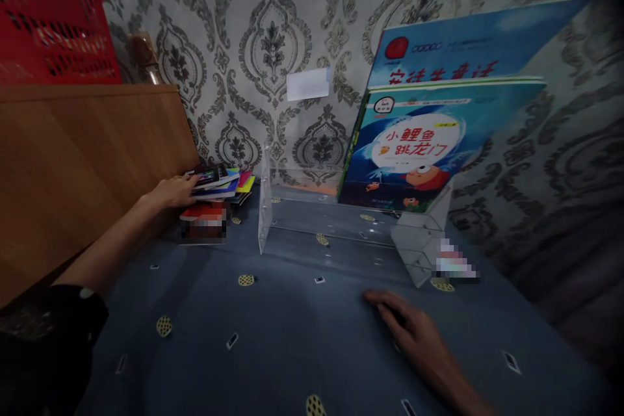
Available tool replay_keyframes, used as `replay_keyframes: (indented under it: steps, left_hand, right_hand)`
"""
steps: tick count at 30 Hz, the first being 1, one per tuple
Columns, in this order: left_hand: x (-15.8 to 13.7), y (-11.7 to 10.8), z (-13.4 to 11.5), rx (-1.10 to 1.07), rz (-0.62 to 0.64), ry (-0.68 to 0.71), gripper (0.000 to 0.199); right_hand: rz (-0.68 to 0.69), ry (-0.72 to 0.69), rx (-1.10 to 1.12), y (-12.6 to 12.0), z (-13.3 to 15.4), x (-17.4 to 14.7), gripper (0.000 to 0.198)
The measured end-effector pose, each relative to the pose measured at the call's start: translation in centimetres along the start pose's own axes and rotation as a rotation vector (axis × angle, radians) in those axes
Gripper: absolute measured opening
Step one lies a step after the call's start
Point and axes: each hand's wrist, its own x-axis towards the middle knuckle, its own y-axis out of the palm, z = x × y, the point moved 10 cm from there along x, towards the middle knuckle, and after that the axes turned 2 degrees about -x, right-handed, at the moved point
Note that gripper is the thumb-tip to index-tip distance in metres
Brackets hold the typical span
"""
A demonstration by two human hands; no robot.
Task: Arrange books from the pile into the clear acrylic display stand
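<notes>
At the left, my left hand (pixel 174 193) reaches to a small pile of books and has its fingers around the left edge of a dark-covered book (pixel 207 177) on top. Part of the grip is hidden. Under it are a blue-edged book (pixel 219 192) and, lower, a book with a red cover (pixel 205 210). My right hand (pixel 409 322) rests on the blue cloth with fingers loosely extended, holding nothing. Ahead of it stands a clear tiered rack (pixel 266 208). A teal picture book (pixel 409 143) leans in its right side, in front of a taller blue book (pixel 463 45).
A wooden cabinet (pixel 92 162) borders the left side, with a red basket (pixel 53 19) on top. Patterned wallpaper with a white paper label (pixel 308 84) rises behind the rack. A blurred-out item (pixel 453 260) lies right of the rack on the patterned blue tablecloth (pixel 283 338).
</notes>
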Motion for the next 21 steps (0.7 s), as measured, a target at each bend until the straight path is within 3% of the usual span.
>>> replay_keyframes:
  steps: [6, 10, 16, 21]
  left_hand:
    - [0.7, 0.0, -1.2, -0.081, -0.080, -0.109, 0.047]
    - [-0.9, -0.4, -1.9, -0.106, -0.133, -0.114, 0.049]
    - [-7.1, -0.2, -4.0, -0.115, -0.187, -0.069, 0.058]
    - [-15.3, 2.7, -6.5, -0.224, -0.207, 0.082, 0.064]
  right_hand:
    - [-0.008, -0.020, -0.003, -0.1, 1.5, -0.2, 0.032]
    - [0.003, -0.028, -0.007, -0.2, 2.2, -0.3, 0.033]
    - [0.022, -0.040, -0.015, -0.1, 2.3, -0.2, 0.033]
    - [0.018, -0.052, 0.001, 0.0, 2.2, -0.2, 0.032]
